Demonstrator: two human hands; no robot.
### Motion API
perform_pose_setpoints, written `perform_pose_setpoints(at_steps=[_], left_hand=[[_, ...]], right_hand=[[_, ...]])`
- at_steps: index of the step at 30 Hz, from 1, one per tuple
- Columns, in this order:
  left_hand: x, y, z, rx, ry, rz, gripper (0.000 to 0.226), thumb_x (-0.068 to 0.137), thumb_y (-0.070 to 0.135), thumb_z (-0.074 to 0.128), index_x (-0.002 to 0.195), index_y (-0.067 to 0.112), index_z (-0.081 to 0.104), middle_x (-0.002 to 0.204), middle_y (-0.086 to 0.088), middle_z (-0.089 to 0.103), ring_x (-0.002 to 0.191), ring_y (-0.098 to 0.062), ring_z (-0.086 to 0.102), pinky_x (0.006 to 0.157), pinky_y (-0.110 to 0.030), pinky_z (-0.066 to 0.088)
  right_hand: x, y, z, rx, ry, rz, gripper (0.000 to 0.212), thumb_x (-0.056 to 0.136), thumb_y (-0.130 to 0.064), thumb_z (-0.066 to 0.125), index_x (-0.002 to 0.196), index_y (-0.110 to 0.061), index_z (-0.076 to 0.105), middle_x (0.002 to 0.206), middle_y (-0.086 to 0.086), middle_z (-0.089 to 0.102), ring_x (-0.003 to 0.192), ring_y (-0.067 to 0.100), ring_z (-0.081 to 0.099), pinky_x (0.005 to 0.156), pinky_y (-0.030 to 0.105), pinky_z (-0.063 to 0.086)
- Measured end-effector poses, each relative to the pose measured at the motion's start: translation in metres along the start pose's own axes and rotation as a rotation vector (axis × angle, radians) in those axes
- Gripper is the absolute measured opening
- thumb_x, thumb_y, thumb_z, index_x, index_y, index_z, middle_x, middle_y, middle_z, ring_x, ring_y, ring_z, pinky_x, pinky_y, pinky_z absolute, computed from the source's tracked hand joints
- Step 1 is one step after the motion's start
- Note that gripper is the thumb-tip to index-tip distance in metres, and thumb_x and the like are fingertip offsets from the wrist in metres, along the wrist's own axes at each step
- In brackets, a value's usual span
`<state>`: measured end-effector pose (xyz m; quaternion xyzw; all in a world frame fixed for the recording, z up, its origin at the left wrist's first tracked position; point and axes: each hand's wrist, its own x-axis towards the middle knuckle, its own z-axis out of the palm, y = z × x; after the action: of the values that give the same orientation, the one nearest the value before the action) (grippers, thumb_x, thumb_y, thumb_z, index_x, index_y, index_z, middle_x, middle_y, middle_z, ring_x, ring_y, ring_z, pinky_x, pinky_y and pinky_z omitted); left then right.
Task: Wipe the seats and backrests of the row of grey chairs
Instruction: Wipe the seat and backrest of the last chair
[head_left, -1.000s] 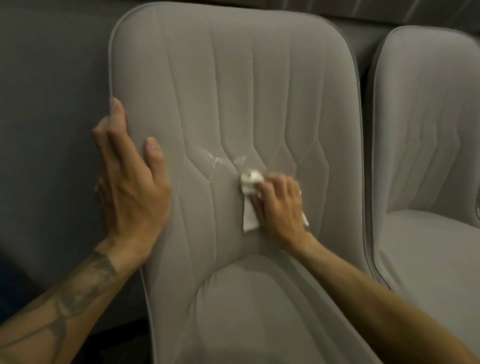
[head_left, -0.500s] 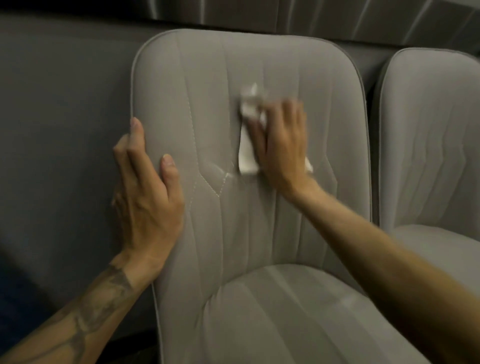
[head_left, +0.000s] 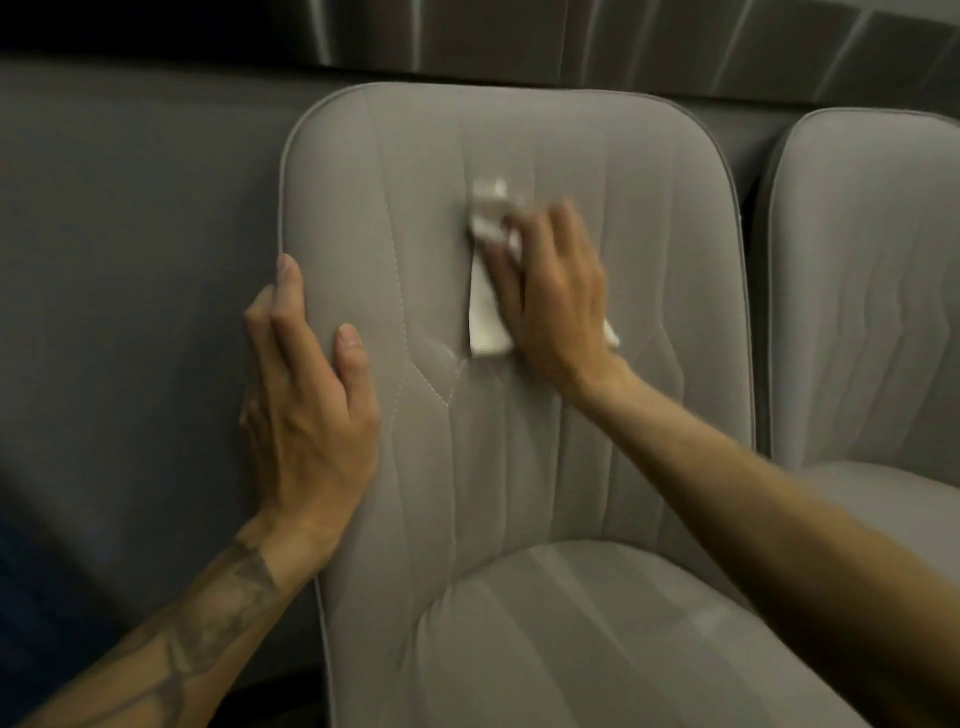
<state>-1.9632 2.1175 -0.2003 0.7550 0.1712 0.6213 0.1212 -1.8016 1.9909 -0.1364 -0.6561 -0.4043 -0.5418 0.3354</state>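
Two jobs here: the left hand (head_left: 311, 415) grips the left edge of the backrest (head_left: 649, 208) as a brace, while the flat right hand (head_left: 558, 301), pressing the white cloth (head_left: 485, 322) mid-frame, should stroke firmly along the seams.

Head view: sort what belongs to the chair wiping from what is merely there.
In use: grey stitched fabric backrest, its grey seat, crumpled white cloth under right hand, left hand gripping the backrest edge, next grey chair.
Merely there: dark grey wall panel, ribbed metal strip above.
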Motion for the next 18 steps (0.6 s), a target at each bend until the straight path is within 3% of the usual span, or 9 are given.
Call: perform_pose_setpoints(at_steps=[3, 8, 10, 12, 15, 18], left_hand=[[0.001, 0.001, 0.0, -0.012, -0.008, 0.008, 0.053, 0.111, 0.02, 0.042, 0.159, 0.001, 0.029, 0.149, -0.026, 0.043, 0.132, -0.032, 0.043, 0.107, -0.029, 0.035], [0.001, 0.001, -0.002, -0.014, -0.024, -0.008, 0.054, 0.111, 0.02, 0.043, 0.16, 0.003, 0.028, 0.151, -0.025, 0.041, 0.133, -0.033, 0.045, 0.107, -0.036, 0.04], [0.0, 0.0, -0.002, -0.01, -0.029, -0.01, 0.055, 0.111, 0.021, 0.043, 0.16, 0.004, 0.027, 0.152, -0.023, 0.04, 0.134, -0.033, 0.045, 0.106, -0.037, 0.041], [0.0, -0.001, -0.001, -0.007, -0.028, -0.011, 0.055, 0.111, 0.022, 0.043, 0.161, 0.005, 0.026, 0.153, -0.023, 0.04, 0.136, -0.033, 0.045, 0.107, -0.039, 0.042], [-0.001, 0.0, -0.002, -0.004, -0.028, -0.022, 0.055, 0.111, 0.021, 0.044, 0.16, 0.004, 0.028, 0.152, -0.024, 0.041, 0.135, -0.035, 0.046, 0.106, -0.043, 0.044], [0.0, 0.003, -0.003, -0.006, -0.031, -0.024, 0.055, 0.111, 0.022, 0.043, 0.16, 0.004, 0.029, 0.151, -0.024, 0.042, 0.134, -0.037, 0.048, 0.104, -0.048, 0.048]], right_hand=[[-0.032, 0.002, -0.012, -0.04, -0.14, -0.179, 0.028, 0.099, -0.027, 0.064, 0.094, 0.0, 0.069, 0.085, 0.017, 0.06, 0.073, 0.033, 0.056, 0.064, 0.043, 0.045], [0.065, 0.013, 0.009, -0.118, 0.106, 0.04, 0.035, 0.102, -0.035, 0.053, 0.093, -0.002, 0.063, 0.094, 0.016, 0.06, 0.079, 0.029, 0.057, 0.064, 0.04, 0.047], [0.059, 0.008, 0.015, -0.072, 0.133, 0.105, 0.035, 0.102, -0.035, 0.052, 0.095, -0.003, 0.063, 0.094, 0.015, 0.059, 0.08, 0.027, 0.056, 0.065, 0.04, 0.047], [0.015, -0.002, 0.011, -0.026, 0.035, 0.05, 0.032, 0.103, -0.031, 0.055, 0.097, -0.002, 0.066, 0.089, 0.016, 0.058, 0.077, 0.03, 0.055, 0.066, 0.043, 0.046], [-0.035, -0.006, -0.008, -0.028, -0.183, -0.182, 0.025, 0.098, -0.025, 0.065, 0.092, 0.0, 0.068, 0.083, 0.016, 0.057, 0.072, 0.032, 0.054, 0.063, 0.044, 0.045], [0.026, 0.007, 0.0, -0.066, -0.063, -0.112, 0.03, 0.101, -0.03, 0.059, 0.094, -0.001, 0.066, 0.088, 0.018, 0.058, 0.075, 0.034, 0.055, 0.064, 0.043, 0.045]])
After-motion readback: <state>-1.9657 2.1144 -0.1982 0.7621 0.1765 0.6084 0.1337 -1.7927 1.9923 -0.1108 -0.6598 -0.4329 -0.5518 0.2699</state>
